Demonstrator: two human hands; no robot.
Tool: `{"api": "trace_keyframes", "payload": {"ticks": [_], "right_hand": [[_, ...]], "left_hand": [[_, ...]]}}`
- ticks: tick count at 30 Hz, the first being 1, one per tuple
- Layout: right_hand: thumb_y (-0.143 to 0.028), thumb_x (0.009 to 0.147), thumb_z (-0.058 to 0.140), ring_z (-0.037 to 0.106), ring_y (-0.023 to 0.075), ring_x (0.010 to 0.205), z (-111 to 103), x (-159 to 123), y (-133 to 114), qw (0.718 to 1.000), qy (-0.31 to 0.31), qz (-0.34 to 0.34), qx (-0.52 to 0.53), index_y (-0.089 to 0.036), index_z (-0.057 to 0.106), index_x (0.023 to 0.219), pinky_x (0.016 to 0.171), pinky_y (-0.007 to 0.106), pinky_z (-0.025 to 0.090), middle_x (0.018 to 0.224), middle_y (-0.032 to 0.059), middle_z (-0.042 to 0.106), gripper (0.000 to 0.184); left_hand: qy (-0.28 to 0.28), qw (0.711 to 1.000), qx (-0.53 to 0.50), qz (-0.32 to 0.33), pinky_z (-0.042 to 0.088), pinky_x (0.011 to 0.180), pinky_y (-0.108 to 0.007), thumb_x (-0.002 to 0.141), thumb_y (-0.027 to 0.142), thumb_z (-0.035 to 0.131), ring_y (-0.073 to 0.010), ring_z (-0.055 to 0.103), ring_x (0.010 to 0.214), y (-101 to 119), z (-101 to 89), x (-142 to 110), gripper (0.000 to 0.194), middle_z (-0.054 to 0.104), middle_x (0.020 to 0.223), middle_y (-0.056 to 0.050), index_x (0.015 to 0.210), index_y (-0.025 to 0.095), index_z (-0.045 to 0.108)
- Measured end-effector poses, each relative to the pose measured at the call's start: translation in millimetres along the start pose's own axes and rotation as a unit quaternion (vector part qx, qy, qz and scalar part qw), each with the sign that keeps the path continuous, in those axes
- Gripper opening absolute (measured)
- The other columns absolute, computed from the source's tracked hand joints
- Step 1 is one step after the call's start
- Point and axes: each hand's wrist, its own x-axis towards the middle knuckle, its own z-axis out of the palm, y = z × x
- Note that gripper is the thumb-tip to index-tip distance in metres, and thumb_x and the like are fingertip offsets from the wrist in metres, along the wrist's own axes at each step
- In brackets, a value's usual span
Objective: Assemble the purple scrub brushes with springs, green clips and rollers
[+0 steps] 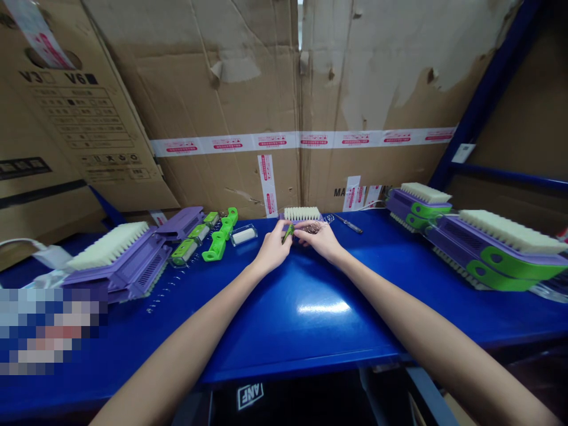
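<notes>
My left hand (274, 247) is closed, its thumb and fingers pinching a small, narrow green part (288, 233). Close against it, my right hand (325, 241) has its fingertips pressed together beside the green part; what they grip is too small to make out. Thin coiled wire (313, 228) shows at the right fingers, and more coils, like springs (329, 219), lie just behind them. Directly beyond both hands sits a brush with pale bristles (302, 213), bristles up, its lower part hidden by the hands.
Left on the blue table (284, 331) are stacked purple brushes (110, 260), a purple shell (181, 224), green-and-clear blocks (186, 251), green brackets (219, 241), a clear case (244, 236) and small springs (162, 289). Rightward lie a screwdriver (349, 224) and purple-green brushes (497, 248). Cardboard (231, 106) walls the back.
</notes>
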Motion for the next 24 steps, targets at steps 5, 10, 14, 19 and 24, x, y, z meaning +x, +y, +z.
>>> {"api": "trace_keyframes", "payload": {"ticks": [5,10,14,19,24], "right_hand": [[-0.032,0.063,0.071,0.055,0.0097,0.051,-1.2,-0.1,0.4,1.0,0.004,0.0,-0.017,-0.013,0.067,0.082,0.05,0.023,0.048,0.059,0.0,0.063,0.027],[-0.032,0.064,0.069,0.056,0.0101,0.052,-1.9,1.6,2.5,0.999,0.003,0.001,-0.034,-0.012,0.066,0.082,0.05,0.023,0.047,0.059,0.0001,0.062,0.027],[-0.032,0.065,0.069,0.056,0.0108,0.052,-3.0,3.0,6.6,0.997,-0.012,-0.009,-0.07,-0.012,0.067,0.082,0.05,0.023,0.046,0.059,0.001,0.063,0.027],[-0.032,0.068,0.067,0.057,0.0113,0.052,-4.5,4.1,10.8,0.995,-0.02,-0.016,-0.099,-0.012,0.069,0.082,0.052,0.024,0.047,0.06,0.0018,0.064,0.025],[-0.034,0.068,0.068,0.057,0.0115,0.052,-4.9,5.0,12.6,0.995,-0.017,-0.022,-0.099,-0.012,0.069,0.082,0.052,0.024,0.047,0.062,0.0027,0.065,0.026]], "left_hand": [[0.01,1.0,-0.011,-0.012,0.046,0.062,-0.024,0.08,0.022,0.054,-0.0145,0.062,0.063,2.1,-2.2,-0.2,0.029,0.068,0.073,-0.001,0.11,0.02,0.056],[0.001,0.998,-0.06,-0.03,0.049,0.067,-0.025,0.078,0.017,0.057,-0.0154,0.065,0.068,-0.8,0.1,1.5,0.045,0.069,0.071,-0.001,0.123,0.017,0.051],[-0.001,0.99,-0.119,-0.073,0.053,0.072,-0.028,0.075,0.01,0.058,-0.0177,0.068,0.078,-5.8,3.8,4.5,0.041,0.071,0.083,-0.006,0.116,0.013,0.057],[0.015,0.984,-0.145,-0.107,0.055,0.077,-0.031,0.072,0.003,0.06,-0.0192,0.069,0.082,-2.5,4.2,4.9,0.053,0.072,0.089,-0.009,0.124,0.012,0.052],[0.011,0.985,-0.137,-0.101,0.056,0.074,-0.031,0.075,0.006,0.06,-0.0198,0.07,0.08,0.2,3.1,3.6,0.044,0.072,0.085,-0.009,0.119,0.01,0.056]]}}
